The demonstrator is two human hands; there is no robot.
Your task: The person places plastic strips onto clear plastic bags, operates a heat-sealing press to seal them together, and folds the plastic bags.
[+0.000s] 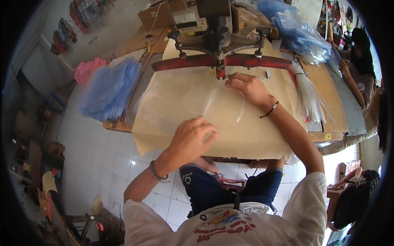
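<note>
A thin clear plastic piece (211, 101) with shiny edges lies over the brown paper sheet (160, 106) on the table. My right hand (248, 88) is at its far end, fingers bent and pinched together just right of the machine's centre post. Above the paper's near part, my left hand (193, 137) is closed, fingers curled toward the thumb; what it holds, if anything, cannot be made out. A machine with a long red bar (184, 61) and a dark clamp frame (219, 45) stands across the paper beyond both hands.
Blue-tinted plastic sheets (111, 88) are stacked at the left, beside a pink bundle (88, 70). A tied bunch of clear strips (308, 96) lies at the right. More plastic (303, 35) is heaped at the back right. Another person (361, 61) is at the far right.
</note>
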